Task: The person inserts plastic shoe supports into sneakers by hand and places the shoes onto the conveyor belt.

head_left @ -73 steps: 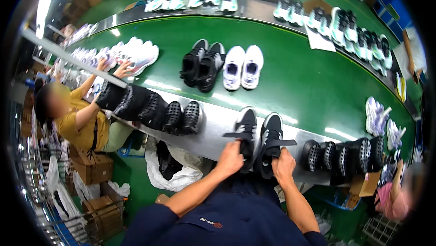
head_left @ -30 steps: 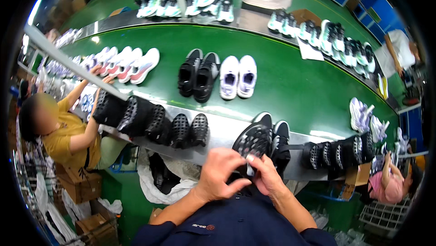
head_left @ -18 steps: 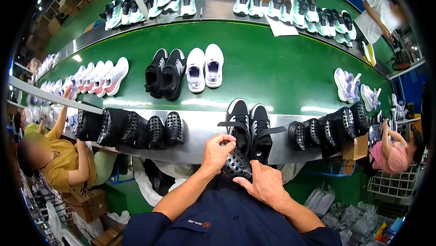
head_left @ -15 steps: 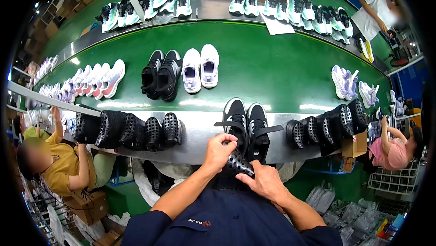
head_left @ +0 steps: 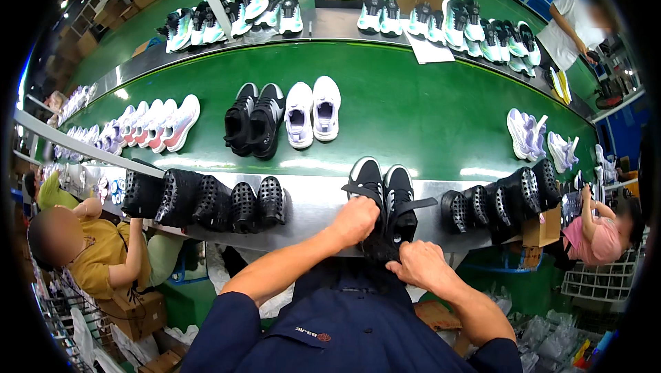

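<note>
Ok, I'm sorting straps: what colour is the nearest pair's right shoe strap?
The strap is black, best seen in the head view.

Left hand (head_left: 356,221) farther forward, right hand (head_left: 421,264) nearer — both seemingly curled.

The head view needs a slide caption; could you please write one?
Left hand and right hand at a pair of black strapped shoes, between rows of perforated black forms.

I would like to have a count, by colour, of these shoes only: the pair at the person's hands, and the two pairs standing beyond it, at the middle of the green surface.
Black shoes with loose straps, at the front: 2
Black shoes farther out: 2
White shoes farther out: 2
Total: 6
</note>
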Demonstrator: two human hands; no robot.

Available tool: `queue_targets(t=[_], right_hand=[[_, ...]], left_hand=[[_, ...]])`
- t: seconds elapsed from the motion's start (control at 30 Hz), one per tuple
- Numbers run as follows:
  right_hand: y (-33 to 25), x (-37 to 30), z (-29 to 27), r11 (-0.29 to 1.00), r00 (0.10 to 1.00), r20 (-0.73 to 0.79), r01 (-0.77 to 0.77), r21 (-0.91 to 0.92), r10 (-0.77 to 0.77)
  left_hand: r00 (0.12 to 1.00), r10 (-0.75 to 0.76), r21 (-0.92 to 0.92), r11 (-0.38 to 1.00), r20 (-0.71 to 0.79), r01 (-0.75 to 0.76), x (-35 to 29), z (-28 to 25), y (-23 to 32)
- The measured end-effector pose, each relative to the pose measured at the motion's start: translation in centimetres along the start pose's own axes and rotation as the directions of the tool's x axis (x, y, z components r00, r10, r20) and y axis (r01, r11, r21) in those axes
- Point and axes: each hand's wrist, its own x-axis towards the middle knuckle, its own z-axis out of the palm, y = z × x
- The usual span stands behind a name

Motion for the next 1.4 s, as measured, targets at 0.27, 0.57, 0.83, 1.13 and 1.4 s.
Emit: queue_targets(t=[0.27, 0.57, 0.83, 1.13, 1.4], right_hand=[[-2.2, 9.9, 11.0, 0.997, 0.835, -0.546, -0.072, 0.012, 0.067], [-2.1, 11.7, 11.4, 0.949, 0.827, -0.533, -0.003, 0.314, 0.179], [-1.4, 11.4, 9.5, 0.875, 0.874, -0.324, -0.200, 0.440, 0.363], [-0.3, 13.1, 9.4, 0.824, 0.937, -0.145, -0.196, 0.532, 0.317], [-0.6, 12.7, 9.3, 0.472, 0.933, 0.078, -0.248, 0.846, 0.352]], left_hand=[[0.985, -0.169, -0.311, 0.938, -0.023, 0.153, 1.6, -3.0, -2.2], [0.960, -0.279, -0.409, 0.875, 0.013, 0.260, -0.3, -4.8, -1.8], [0.689, -0.722, -0.121, 0.691, -0.060, 0.713, -2.0, -0.3, 1.2], [0.644, -0.654, -0.209, 0.747, -0.396, 0.631, -3.1, -1.4, 3.5], [0.805, -0.465, 0.230, 0.794, -0.367, 0.563, -4.4, -1.7, 2.9]])
